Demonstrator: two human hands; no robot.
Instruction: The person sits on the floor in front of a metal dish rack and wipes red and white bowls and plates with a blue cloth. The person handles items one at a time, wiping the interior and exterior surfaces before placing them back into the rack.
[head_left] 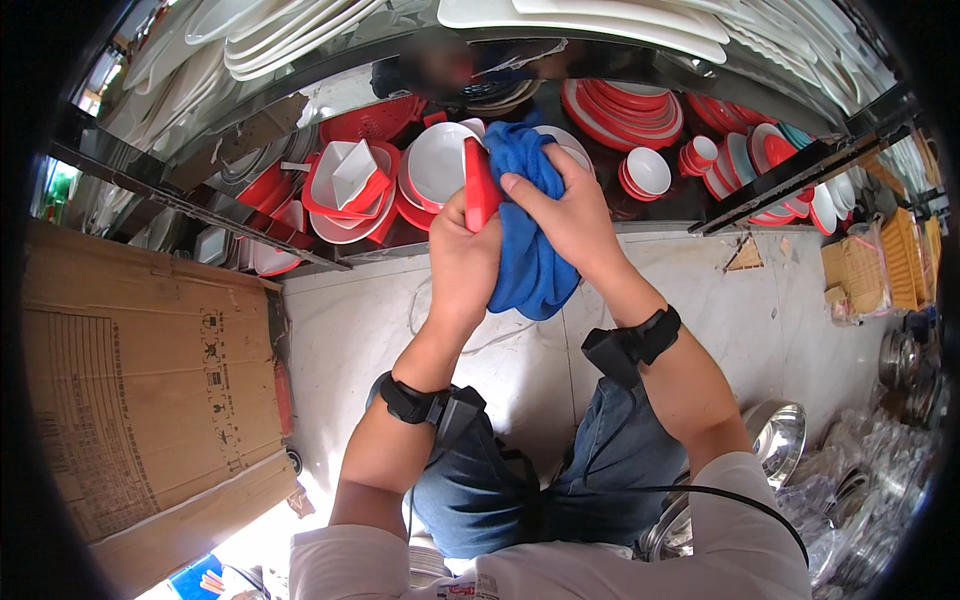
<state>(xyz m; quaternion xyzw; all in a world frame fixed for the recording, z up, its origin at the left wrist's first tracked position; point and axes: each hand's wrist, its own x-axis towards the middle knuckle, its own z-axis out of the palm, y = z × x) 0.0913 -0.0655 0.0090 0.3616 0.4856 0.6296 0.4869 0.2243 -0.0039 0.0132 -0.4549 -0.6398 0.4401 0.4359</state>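
Observation:
My left hand (pixel 466 255) grips a red dish (pixel 481 188) that is turned almost edge-on, so its full shape is hidden. Bunched in my right hand (pixel 568 212) is a blue cloth (pixel 530 270), pressed against the dish's right side and hanging below it. Both hands are raised in front of the lower shelf. Just behind and to the left of the dish sits a round white bowl (pixel 438 165). Further left, a white square bowl (pixel 355 175) rests in a pile of red-and-white dishes.
Red-rimmed plates (pixel 625 120) and small red-and-white bowls (pixel 649 172) stand on the shelf at right. White platters (pixel 590 30) fill the upper shelf. A large cardboard box (pixel 160 380) is at left; metal bowls (pixel 775 440) and plastic-wrapped ware (pixel 860 500) lie at lower right.

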